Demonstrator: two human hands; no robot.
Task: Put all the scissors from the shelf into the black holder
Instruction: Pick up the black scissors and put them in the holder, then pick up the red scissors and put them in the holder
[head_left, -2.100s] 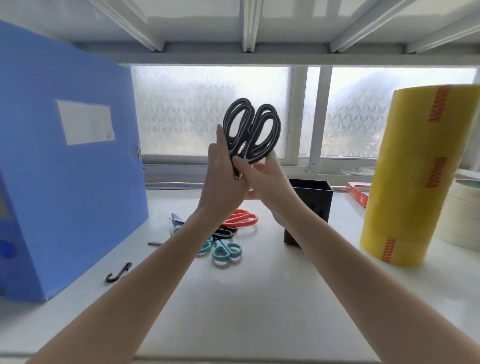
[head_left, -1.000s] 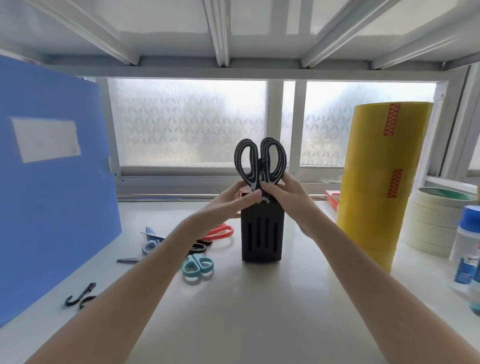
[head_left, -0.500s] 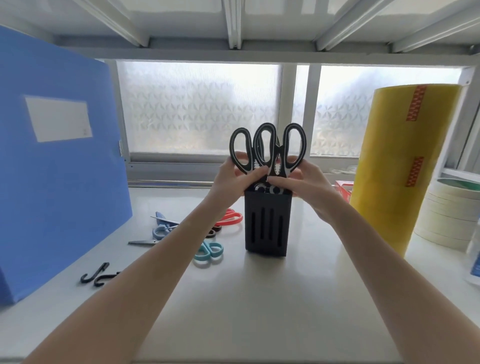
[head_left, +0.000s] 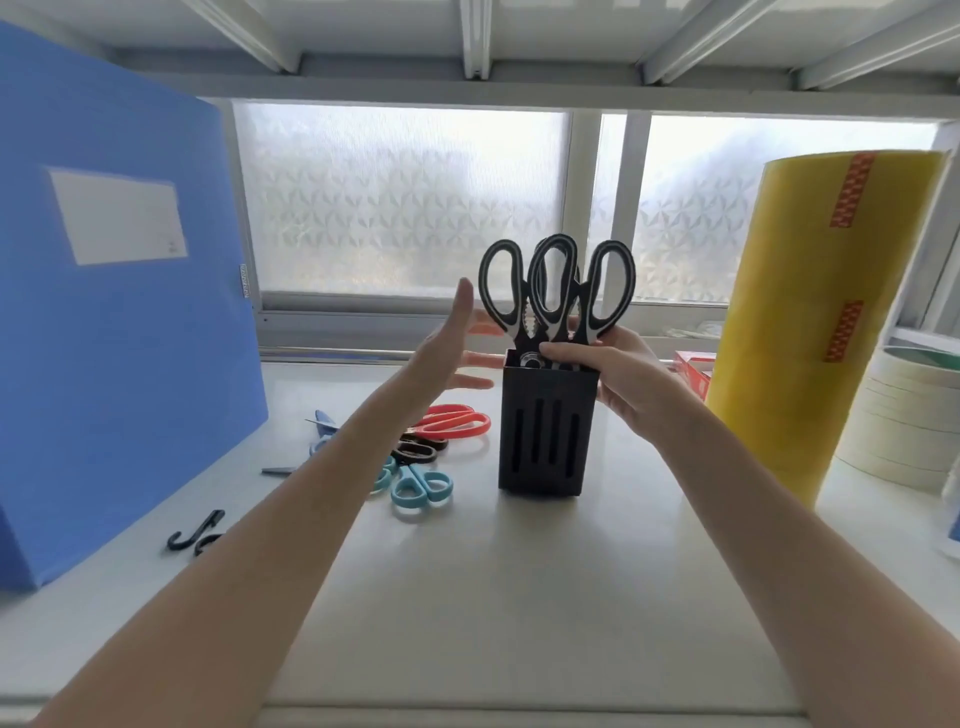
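The black holder (head_left: 543, 436) stands upright in the middle of the white shelf (head_left: 519, 597). Two black-and-white scissors (head_left: 556, 291) sit in it, handles up. My right hand (head_left: 623, 379) grips them at the base of the handles, against the holder's right rim. My left hand (head_left: 447, 358) hovers open, fingers spread, just left of the holder and touching nothing. Left of the holder lie red scissors (head_left: 457, 423), small dark scissors (head_left: 418, 452), light blue scissors (head_left: 421, 488) and blue scissors (head_left: 322, 431), partly hidden by my left forearm.
A big blue file box (head_left: 119, 312) stands at the left, with black hooks (head_left: 197, 532) in front of it. A tall stack of yellow tape (head_left: 826, 312) and white tape rolls (head_left: 904, 415) fill the right. A red box (head_left: 693, 369) sits behind the holder.
The black scissors went down into the holder beside another pair. My left hand has let go and moved away to the left, opening. My right hand stays on the handles.
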